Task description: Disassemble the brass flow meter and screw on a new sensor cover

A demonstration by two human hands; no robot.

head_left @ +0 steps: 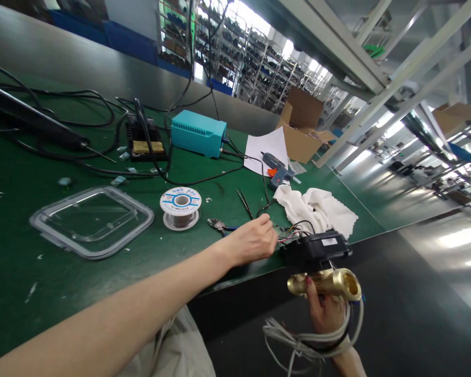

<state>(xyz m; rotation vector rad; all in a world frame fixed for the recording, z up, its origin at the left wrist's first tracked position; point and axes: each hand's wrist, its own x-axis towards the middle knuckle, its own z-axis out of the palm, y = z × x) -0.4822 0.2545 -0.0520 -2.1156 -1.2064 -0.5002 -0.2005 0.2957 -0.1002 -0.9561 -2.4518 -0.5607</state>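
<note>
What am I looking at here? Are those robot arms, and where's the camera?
No robot here! Those are a person's own bare hands. There's just one picture, taken by a camera worn on that person's head, looking forward and down, so you see nearly what they see.

The right hand holds a shiny brass fitting, with a black box just above it. The left hand is beside the box's thin wires; I can't tell whether it's pinching one.

On the green table lie a spool, a clear lid with a grey rim, a teal box, a white cloth and a glue gun.
</note>
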